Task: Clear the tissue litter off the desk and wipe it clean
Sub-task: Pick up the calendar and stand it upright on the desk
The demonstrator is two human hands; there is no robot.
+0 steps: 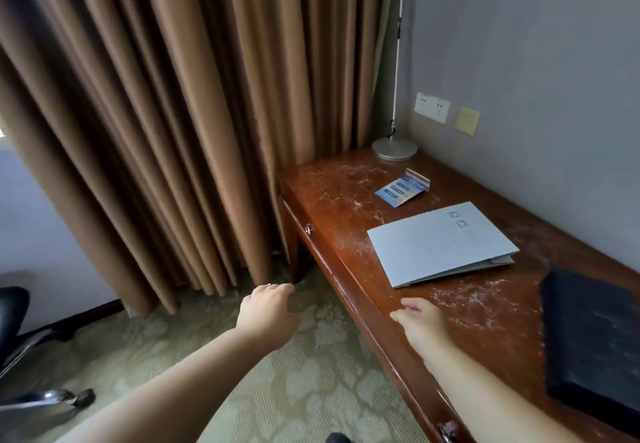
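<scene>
1. Two empty grips: the left hand (268, 307) hangs over the carpet (294, 390), off the tabletop's (332, 221) left edge, fingers loose. The right hand (420, 321) hovers above the near-left rim, fingers relaxed, holding nothing.
2. Tissue litter (474, 299) lies as fine white shreds just right of the right hand, with more at the far end near the lamp base (394, 148).
3. Risk: a leftward sweep would likely push shreds over the rounded edge onto the carpet. Wiping around the grey folder (440, 242) and black pad (595, 342) could leave litter trapped at their edges.
4. Room: open wood runs between the folder and the left edge. The curtain (173, 131) crowds the far-left corner, and the wall (536, 79) closes the right.
</scene>
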